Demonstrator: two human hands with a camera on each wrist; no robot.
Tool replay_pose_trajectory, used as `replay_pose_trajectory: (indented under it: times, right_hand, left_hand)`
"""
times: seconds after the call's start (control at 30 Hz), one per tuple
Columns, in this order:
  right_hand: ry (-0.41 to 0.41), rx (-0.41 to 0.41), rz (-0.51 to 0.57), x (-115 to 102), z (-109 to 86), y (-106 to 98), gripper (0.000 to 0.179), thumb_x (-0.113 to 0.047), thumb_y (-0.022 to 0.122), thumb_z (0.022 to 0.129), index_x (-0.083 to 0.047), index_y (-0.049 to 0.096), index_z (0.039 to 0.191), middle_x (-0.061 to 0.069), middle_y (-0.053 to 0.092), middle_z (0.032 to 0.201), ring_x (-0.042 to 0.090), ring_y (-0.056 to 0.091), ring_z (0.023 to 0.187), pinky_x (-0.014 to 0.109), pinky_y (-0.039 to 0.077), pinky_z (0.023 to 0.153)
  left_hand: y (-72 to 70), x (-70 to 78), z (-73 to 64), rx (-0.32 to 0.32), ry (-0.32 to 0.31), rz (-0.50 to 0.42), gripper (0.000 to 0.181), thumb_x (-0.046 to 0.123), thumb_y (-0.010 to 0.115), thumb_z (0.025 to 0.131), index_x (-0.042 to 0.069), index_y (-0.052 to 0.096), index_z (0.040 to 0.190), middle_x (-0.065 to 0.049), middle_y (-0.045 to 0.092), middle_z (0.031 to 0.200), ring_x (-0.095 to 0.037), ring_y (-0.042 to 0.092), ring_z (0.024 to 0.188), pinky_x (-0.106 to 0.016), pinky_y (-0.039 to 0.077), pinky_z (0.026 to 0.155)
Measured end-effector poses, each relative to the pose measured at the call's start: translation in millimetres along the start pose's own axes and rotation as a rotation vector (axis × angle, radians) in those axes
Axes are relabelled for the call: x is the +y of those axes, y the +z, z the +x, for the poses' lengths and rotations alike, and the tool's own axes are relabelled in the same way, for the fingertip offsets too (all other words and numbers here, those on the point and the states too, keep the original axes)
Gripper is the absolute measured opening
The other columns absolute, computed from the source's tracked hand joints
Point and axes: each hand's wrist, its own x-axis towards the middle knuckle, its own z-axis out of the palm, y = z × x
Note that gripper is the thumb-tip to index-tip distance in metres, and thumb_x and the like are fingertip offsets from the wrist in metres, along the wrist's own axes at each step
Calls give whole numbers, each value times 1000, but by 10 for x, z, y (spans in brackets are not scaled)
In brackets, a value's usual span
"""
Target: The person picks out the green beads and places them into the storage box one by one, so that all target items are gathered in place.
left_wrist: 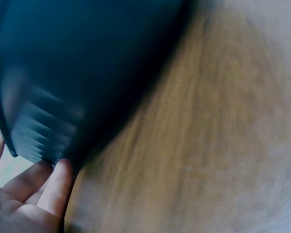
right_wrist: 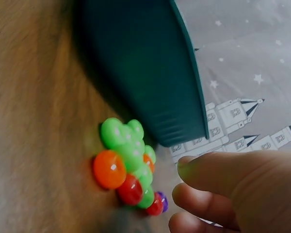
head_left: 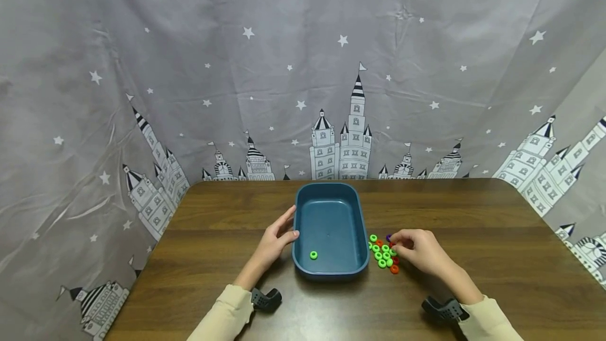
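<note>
Tray (head_left: 331,225) holds one green ring (head_left: 311,256); loose rings (head_left: 390,262) remain outside. Left hand (head_left: 275,240), outstretched, touches tray; right hand (head_left: 423,249), parted, seems empty.

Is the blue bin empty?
No, the head view shows one green ring lying inside the bin.

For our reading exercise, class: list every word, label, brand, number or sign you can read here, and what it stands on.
There are none to read.
Blue tray: no lettering seen.
Ring beads: no lettering seen.
Grey backdrop: castles and stars, no words seen.
Black wrist devices: too small to tell.
</note>
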Motion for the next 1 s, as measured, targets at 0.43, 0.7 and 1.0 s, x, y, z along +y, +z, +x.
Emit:
replay_pose_trajectory:
  times: [0.43,0.7,1.0]
  right_hand:
    - [-4,-50,-2,164,-63,75,14,-1,71,86,-12,77,91,-9,67,78,-5,46,68,19,44,61]
    - [-23,-39,8,168,-54,101,15,-1,72,85,-12,78,94,-10,66,78,-5,46,68,19,45,61]
    - [-56,-28,15,192,-63,122,15,-2,76,81,-11,77,93,-12,59,73,-7,44,64,18,41,56]
  left_hand:
    - [-3,6,-3,2,-9,-16,67,5,61,96,10,37,159,-30,43,156,-49,50,138,-51,51,106]
    - [-3,-2,-9,18,-13,-7,66,6,61,96,11,38,158,-29,44,155,-49,51,137,-52,51,106]
    - [-2,-10,-1,4,-12,-16,67,6,61,96,11,37,158,-29,43,156,-49,50,138,-52,51,107]
